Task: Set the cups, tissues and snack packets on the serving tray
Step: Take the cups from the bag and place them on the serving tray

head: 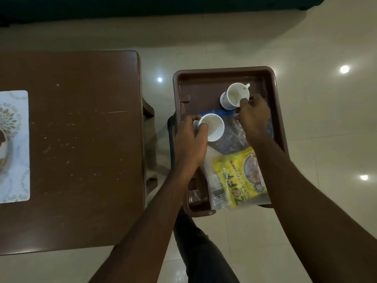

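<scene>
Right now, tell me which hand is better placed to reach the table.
Left. The left hand, holding the near cup, is nearer the table; the right hand holds the far cup, farther off.

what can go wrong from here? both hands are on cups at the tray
1. The left hand holds the near cup over the clear zip bag. Set down there, it may rock and tip.
2. The right hand seems to pinch the far cup by its rim only, so it might slip.
3. The yellow packet appears to overhang the near edge of the tray and could slide off.
</scene>
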